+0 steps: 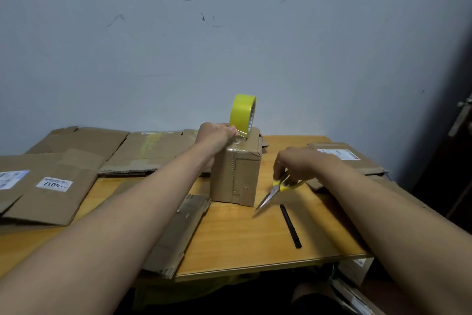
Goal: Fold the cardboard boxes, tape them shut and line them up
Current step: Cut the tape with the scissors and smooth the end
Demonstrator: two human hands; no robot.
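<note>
So, done: one box point(236, 174) stands folded up in the middle of the table point(242, 238), with shiny tape already along its top and down its near side.
Tape roll: the yellow tape roll point(242, 115) stands on its edge on the far top of the box, and its strip is not cut yet.
Left hand: the left hand point(215, 135) rests on the box top and pinches the tape just beside the roll.
Right hand: the right hand point(297, 164) has its fingers curled round the yellow scissors point(277, 190), low over the table, right of the box; the blades point near and left.
Next, I think: cut the tape, then press the end down.
Left to do: many flat boxes point(51, 187) lie on the left, far and right sides, not folded; no row of boxes shows yet.
Edges: the near table edge is close to a black pen point(291, 225), and one flat box point(178, 233) hangs over it.
Open room: bare table lies near and right of the box, around the pen.
</note>
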